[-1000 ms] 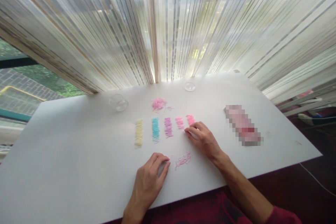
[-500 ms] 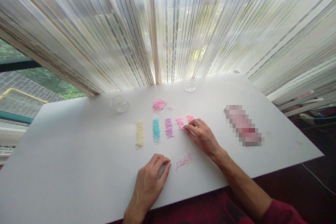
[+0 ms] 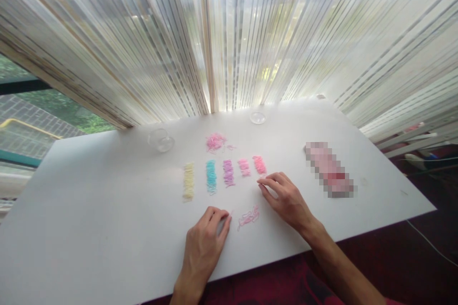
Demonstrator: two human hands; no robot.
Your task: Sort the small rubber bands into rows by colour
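On the white table, short thin strands, possibly small rubber bands, lie sorted by colour in rows: yellow (image 3: 188,182), turquoise (image 3: 211,177), purple (image 3: 228,173), light pink (image 3: 244,167) and coral pink (image 3: 259,165). My right hand (image 3: 284,196) is just below the coral row, thumb and forefinger pinched on a thin pink strand (image 3: 262,176). Lower left, my left hand (image 3: 205,234) rests on the table with its fingertips pinched, a faint pink strand (image 3: 232,213) showing at them. Between the hands lies a small loose group of pale pink strands (image 3: 248,218).
Behind the rows sits a heap of pink strands (image 3: 215,142). Two clear round containers or lids stand farther back, one at left (image 3: 161,141), one at centre (image 3: 258,117). A blurred pinkish oblong object (image 3: 329,169) lies at right. Striped curtains (image 3: 214,38) hang along the far edge.
My right hand has moved from the light pink row toward me and slightly right, uncovering the light pink and coral rows. My left hand has hardly moved; the view has shifted slightly.
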